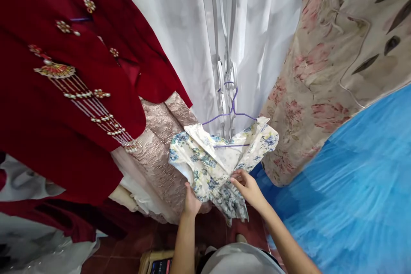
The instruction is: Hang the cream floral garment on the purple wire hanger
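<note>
A white dress with blue and yellow flowers and a wide collar (205, 160) hangs on a purple wire hanger (233, 111) in the middle of the view. The hanger's hook hangs at a white metal rack (221, 90). My left hand (192, 200) grips the dress's left side below the sleeve, thumb showing in front and fingers hidden behind the cloth. With its fingertips, my right hand (248, 186) pinches the front of the dress where the collar meets. Beneath both hands the skirt falls in gathers.
A dark red velvet jacket (128, 58) with beaded ornaments hangs at left, above a pinkish textured skirt (157, 154). White curtains (183, 21) hang behind. To the right are a beige flowered garment (295, 98) and blue tulle (353, 180). A box (146, 261) sits on the red tiled floor.
</note>
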`<state>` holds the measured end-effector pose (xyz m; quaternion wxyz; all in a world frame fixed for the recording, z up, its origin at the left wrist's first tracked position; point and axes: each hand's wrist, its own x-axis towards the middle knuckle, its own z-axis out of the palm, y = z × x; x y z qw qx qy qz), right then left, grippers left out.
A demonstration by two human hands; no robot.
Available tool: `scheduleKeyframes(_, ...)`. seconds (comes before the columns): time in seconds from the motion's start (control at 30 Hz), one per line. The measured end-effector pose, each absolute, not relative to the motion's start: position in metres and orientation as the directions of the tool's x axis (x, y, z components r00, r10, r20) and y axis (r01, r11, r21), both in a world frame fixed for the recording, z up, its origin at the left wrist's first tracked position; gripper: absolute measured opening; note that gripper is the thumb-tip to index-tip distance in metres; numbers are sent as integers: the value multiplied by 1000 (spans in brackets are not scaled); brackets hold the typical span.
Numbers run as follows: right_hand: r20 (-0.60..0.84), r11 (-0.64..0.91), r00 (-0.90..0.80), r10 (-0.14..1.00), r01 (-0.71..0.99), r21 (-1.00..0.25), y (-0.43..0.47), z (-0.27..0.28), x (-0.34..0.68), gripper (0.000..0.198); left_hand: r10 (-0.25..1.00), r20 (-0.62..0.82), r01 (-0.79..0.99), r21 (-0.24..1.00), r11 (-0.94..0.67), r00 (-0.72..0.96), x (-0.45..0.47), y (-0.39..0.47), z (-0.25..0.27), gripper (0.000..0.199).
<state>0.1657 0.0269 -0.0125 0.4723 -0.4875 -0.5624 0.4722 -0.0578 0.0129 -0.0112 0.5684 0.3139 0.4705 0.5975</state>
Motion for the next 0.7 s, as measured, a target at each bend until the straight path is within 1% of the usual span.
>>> scheduleKeyframes(0.07,85,112,-139,987,197,-974,38,-14,157,30,971,-138,-287,955,78,-197,-59,7,-2,63)
scheduleKeyframes(0.13,83,126,-173,981,255,-959,46,-14,149,25,962,-61,-164,986,17,-267,-52,3,9,59)
scheduleKeyframes(0.17,81,127,-177,981,267,-955,48,-14,146,24,953,-30,-130,991,-10,-302,-48,2,13,56)
scheduleKeyframes(0.27,76,123,-177,981,274,-954,48,-14,143,24,925,-20,-125,992,-31,-381,-33,-2,14,51)
scheduleKeyframes(0.3,68,117,-179,981,274,-955,46,-15,143,25,902,2,-116,992,-58,-431,-29,-3,11,51)
scheduleKeyframes(0.33,59,108,-183,981,270,-957,43,-16,145,27,857,55,-79,991,-111,-512,-26,-5,5,52)
scheduleKeyframes(0.37,48,96,-188,981,257,-961,39,-17,147,29,775,145,5,984,-181,-616,-23,-7,-1,53)
scheduleKeyframes(0.4,36,84,-200,979,235,-968,34,-18,149,31,658,264,134,961,-242,-705,-20,-9,-9,53)
scheduleKeyframes(0.43,28,73,-214,976,206,-976,29,-19,152,34,542,390,283,920,-273,-745,-18,-11,-16,50)
scheduleKeyframes(0.47,24,65,-229,973,176,-982,24,-19,154,35,480,500,417,866,-275,-721,-14,-14,-23,44)
scheduleKeyframes(0.5,22,59,-242,970,149,-987,18,-19,157,36,495,580,517,811,-274,-647,-10,-17,-29,34)
scheduleKeyframes(0.53,21,55,-252,967,126,-991,13,-19,159,36,571,621,577,764,-290,-536,-5,-20,-34,22)
scheduleKeyframes(0.57,21,51,-260,965,108,-993,8,-18,161,35,663,627,601,732,-321,-409,2,-23,-39,12)
scheduleKeyframes(0.6,22,48,-263,964,92,-995,3,-18,163,33,739,609,602,716,-354,-289,9,-25,-43,10)
scheduleKeyframes(0.63,23,44,-259,965,76,-996,0,-17,165,32,785,586,593,710,-380,-200,18,-26,-46,11)
scheduleKeyframes(0.67,22,38,-253,967,59,-998,-3,-16,167,31,808,569,582,712,-393,-152,27,-26,-48,11)
scheduleKeyframes(0.7,21,32,-242,970,43,-999,-6,-15,169,30,818,557,571,721,-392,-142,35,-26,-50,11)
